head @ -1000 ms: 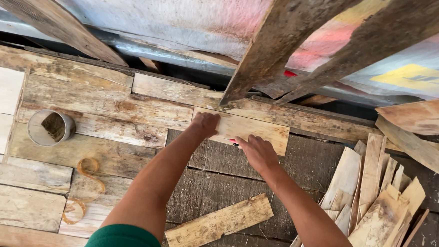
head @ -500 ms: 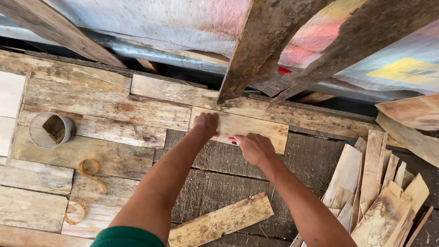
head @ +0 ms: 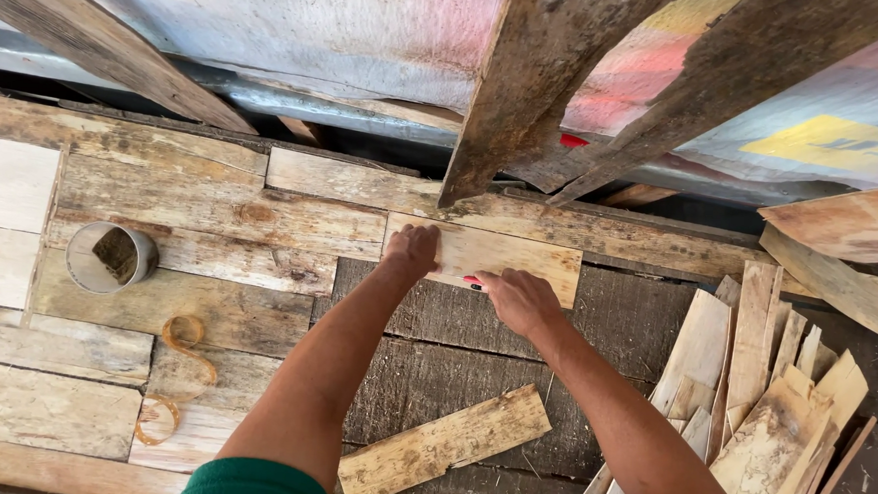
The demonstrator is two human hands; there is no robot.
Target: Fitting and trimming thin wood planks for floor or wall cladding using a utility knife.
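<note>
Seen from above, a person works at a rough plank surface (head: 210, 215). The left hand (head: 414, 251) lies flat with fingers spread on the left end of a pale rectangular board (head: 504, 255), pressing it down rather than gripping it. The right hand (head: 518, 299) sits at the board's lower edge, curled around a slim red-tipped tool (head: 472, 280), likely a pencil.

Compared with a second ago, the right hand has slid slightly left along the board's lower edge, which suggests a line is being marked. The board and the left hand have stayed put.

Left of the board stands a small tin can (head: 110, 257). Below the board lies a loose plank (head: 444, 445); to its right, a heap of offcuts (head: 762, 394).
</note>
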